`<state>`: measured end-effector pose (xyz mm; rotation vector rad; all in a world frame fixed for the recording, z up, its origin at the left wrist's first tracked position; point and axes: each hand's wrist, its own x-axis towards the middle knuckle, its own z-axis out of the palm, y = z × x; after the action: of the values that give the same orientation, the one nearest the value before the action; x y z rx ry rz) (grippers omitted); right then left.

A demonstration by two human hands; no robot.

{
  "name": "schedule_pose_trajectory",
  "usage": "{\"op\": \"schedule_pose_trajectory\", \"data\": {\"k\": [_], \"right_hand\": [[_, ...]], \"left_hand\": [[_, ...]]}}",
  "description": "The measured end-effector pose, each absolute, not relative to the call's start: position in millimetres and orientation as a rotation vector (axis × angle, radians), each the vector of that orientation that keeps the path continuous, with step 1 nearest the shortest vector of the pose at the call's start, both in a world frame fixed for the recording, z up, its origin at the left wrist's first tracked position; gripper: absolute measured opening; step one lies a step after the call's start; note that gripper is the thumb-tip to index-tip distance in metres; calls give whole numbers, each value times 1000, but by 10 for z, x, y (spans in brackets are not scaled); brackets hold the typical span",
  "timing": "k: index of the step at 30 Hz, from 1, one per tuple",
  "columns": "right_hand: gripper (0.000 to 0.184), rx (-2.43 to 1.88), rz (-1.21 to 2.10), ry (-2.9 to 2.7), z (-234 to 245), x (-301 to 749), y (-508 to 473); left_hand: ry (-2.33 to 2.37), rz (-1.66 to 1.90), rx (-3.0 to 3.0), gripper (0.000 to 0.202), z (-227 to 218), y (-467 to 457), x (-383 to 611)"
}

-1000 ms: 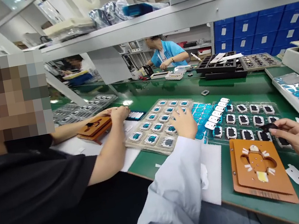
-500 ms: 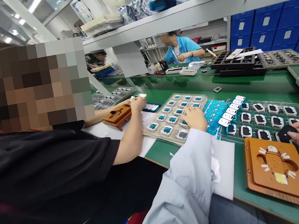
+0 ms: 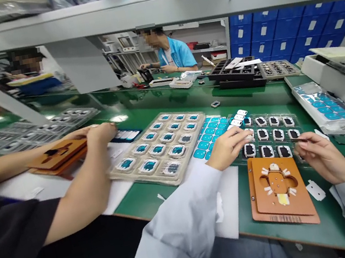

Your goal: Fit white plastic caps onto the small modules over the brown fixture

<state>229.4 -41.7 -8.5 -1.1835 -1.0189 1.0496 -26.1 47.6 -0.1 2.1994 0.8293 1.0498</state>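
My left hand [image 3: 229, 148] reaches over the clear tray [image 3: 294, 118] of black parts, its fingertips pinched on a small white piece [image 3: 249, 135] at the tray's near left. My right hand [image 3: 319, 156] is closed on a thin black part [image 3: 295, 140], held edge-on just right of the tray's near corner. An orange jig [image 3: 278, 190] with white tabs around its cut-out lies on the green bench between my hands. A sheet of blue stickers [image 3: 209, 136] lies left of the tray.
A co-worker's arm [image 3: 79, 190] crosses the bench at left, the hand on a second orange jig [image 3: 58, 153]. A tray of teal parts [image 3: 162, 148] sits between us. Black trays [image 3: 236, 74], a white bin [image 3: 336, 73] and a seated person [image 3: 176, 55] are further off.
The view has swung right and down. My left hand moved from the teal tray to the black-part tray. My right hand with the black part shifted towards the tray's near corner.
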Motion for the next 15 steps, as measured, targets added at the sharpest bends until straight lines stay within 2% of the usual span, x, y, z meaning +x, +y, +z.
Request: {"op": "schedule_pose_trajectory", "data": {"k": [4,11,15], "right_hand": [[31,-1145,1147,-1032,-64,2279,-455],[34,-1042,1277,-1050,19,2258,-521],[36,-1169,1145,-1032,-62,2285,-583]], "left_hand": [[717,1095,2058,21,-12,423,-296],[544,1138,1727,38,-110,335,-127],[500,1159,1779,34,-112,270,-99]]}}
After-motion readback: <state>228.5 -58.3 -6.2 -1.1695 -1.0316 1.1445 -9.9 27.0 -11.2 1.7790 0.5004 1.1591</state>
